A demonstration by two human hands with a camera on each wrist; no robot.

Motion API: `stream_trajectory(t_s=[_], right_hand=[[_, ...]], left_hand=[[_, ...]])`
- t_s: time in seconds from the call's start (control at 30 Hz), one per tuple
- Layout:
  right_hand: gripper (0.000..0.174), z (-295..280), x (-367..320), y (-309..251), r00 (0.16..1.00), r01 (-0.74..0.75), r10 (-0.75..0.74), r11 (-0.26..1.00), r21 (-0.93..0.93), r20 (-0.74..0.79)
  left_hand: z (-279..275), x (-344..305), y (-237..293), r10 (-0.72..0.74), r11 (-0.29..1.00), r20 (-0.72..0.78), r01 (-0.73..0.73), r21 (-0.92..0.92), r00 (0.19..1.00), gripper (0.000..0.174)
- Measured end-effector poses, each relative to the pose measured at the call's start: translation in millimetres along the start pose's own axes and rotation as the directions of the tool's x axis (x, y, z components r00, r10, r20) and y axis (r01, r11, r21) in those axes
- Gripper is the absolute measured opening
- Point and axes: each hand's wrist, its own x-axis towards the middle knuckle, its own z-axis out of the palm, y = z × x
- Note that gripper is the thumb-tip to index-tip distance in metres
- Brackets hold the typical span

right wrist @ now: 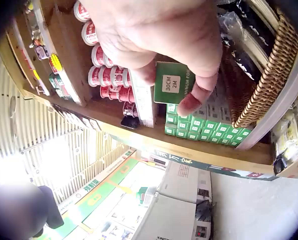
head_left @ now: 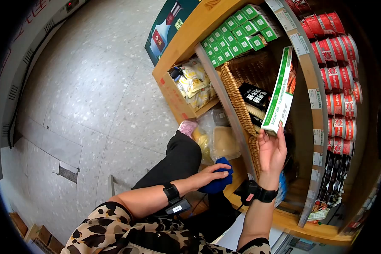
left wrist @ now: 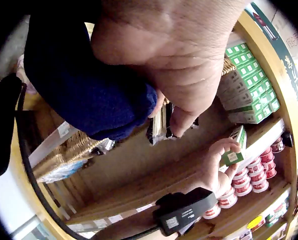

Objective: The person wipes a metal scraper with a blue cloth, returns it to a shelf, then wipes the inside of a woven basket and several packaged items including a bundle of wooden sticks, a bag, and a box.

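My right hand point(head_left: 271, 150) grips the near end of a long, narrow aluminium foil box point(head_left: 279, 97), white and green with a food picture. The box is raised and slanted over the shelf; its green end, marked 30CM 2M, shows between thumb and fingers in the right wrist view. My left hand point(head_left: 203, 178) holds a bunched dark blue cloth point(head_left: 218, 185) in front of the lower shelf edge. Beside the foil box, a wicker basket point(head_left: 233, 91) holds black-labelled packs point(head_left: 255, 95) with bundles of thin sticks.
Stacked green-ended boxes point(head_left: 228, 40) stand at the far end of the shelf. Red-and-white tubs point(head_left: 336, 78) fill the shelf on the right, behind a price-tag strip point(head_left: 315, 108). A carton point(head_left: 173, 91) of yellow-white packets and plastic-wrapped goods point(head_left: 224, 142) sit at the left, near my knee.
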Motion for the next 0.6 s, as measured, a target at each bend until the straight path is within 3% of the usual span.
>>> stream_trajectory(t_s=[0.37,0.6], right_hand=[[0.04,10,86,-15,0.99,-0.002,-0.01,0.997,0.08,0.139],[0.041,6,94,-16,0.986,-0.026,0.011,0.995,0.092,0.169]], left_hand=[[1,1,1,-0.009,0.999,-0.013,0.01,0.049,1.0,0.044],[4,0,5,-0.039,0.998,-0.036,0.037,-0.057,0.999,0.041]])
